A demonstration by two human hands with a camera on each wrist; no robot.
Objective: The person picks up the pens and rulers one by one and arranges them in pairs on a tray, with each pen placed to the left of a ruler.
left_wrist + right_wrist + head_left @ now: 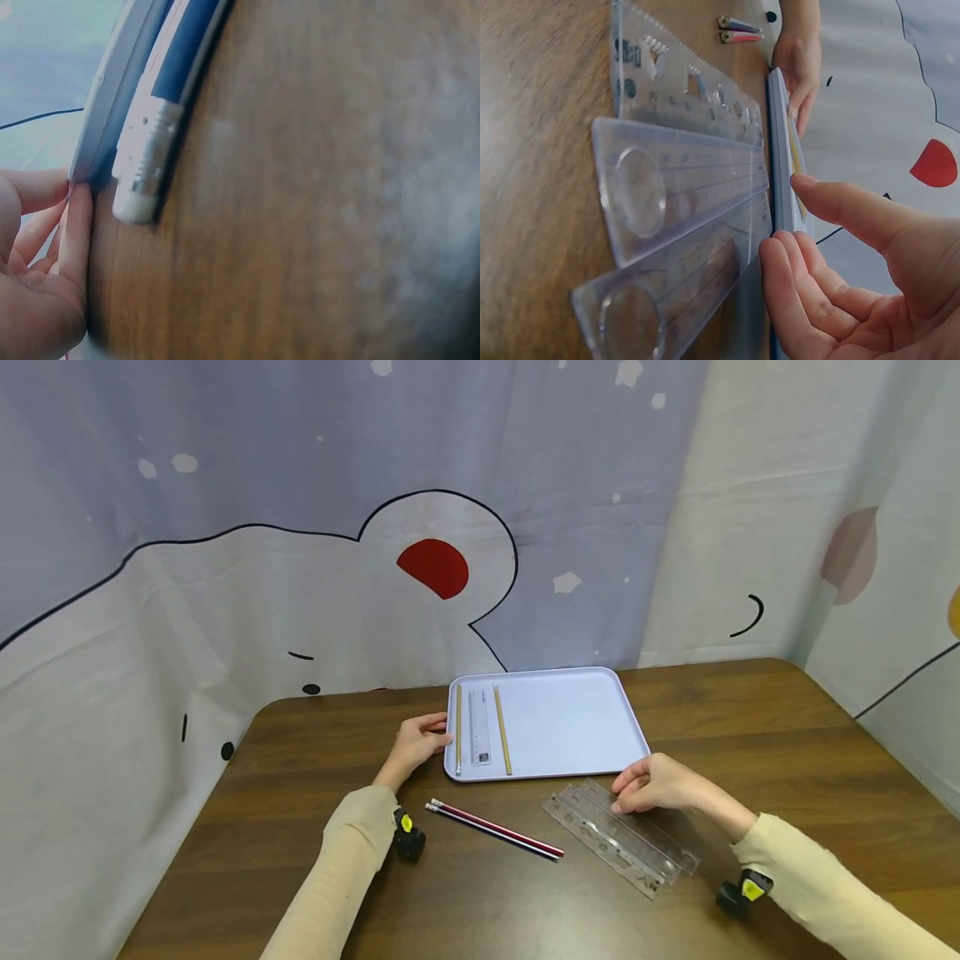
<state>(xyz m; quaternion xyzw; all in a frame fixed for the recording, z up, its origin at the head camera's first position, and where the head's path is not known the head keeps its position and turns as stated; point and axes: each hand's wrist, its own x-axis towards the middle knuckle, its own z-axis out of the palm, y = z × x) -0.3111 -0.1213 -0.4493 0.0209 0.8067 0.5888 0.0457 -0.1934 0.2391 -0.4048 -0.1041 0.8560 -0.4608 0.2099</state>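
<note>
My left hand [416, 746] pinches the left rim of a white tray [570, 722] between thumb and fingers. On the tray's left side lie a yellow pencil [459, 727], a short clear ruler [479, 731] and another yellow pencil [502, 735]. Beside the tray's front right corner, my right hand [662, 783] hovers over clear rulers on the table, its thumb and fingers apart with nothing visibly held. One is a stencil ruler [682, 82] with cut-outs; the two others, a plain ruler [697, 180] and a lower ruler [697, 277], have round ends marked by circles.
A red pencil [510, 832] and a dark blue pencil [491, 833] lie side by side in front of the tray, eraser ends to the left. The wooden table [300, 760] meets a printed curtain [315, 593] behind the tray.
</note>
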